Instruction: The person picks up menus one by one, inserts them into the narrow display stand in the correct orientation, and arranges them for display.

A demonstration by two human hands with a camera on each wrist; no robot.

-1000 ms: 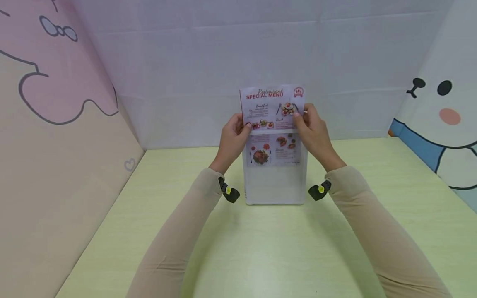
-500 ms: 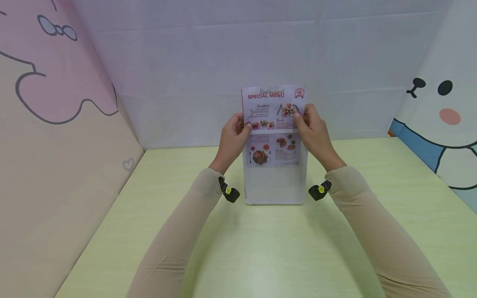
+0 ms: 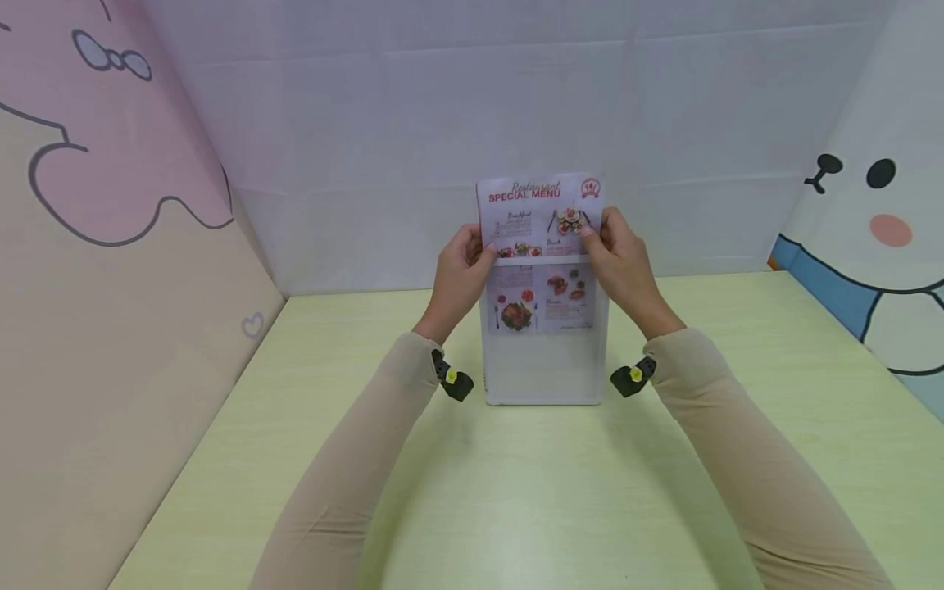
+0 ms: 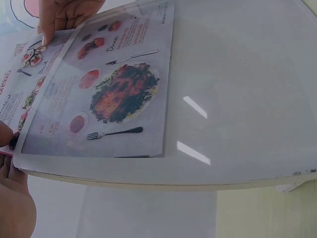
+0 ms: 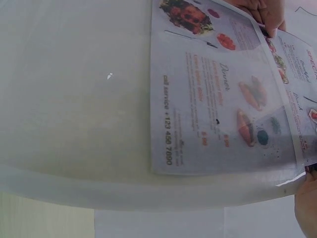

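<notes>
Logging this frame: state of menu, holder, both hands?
menu sheet: partly in the holder, top half sticking out
clear stand-up holder: upright on the table
left hand: pinching the menu's left edge
right hand: pinching the menu's right edge

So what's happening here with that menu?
A person is holding a printed restaurant menu sheet with both hands, the left hand pinching its left edge and the right hand its right edge. The sheet's lower half sits inside a clear upright holder standing on the pale green table; its upper half, headed "Special Menu", sticks out above the holder.
</notes>
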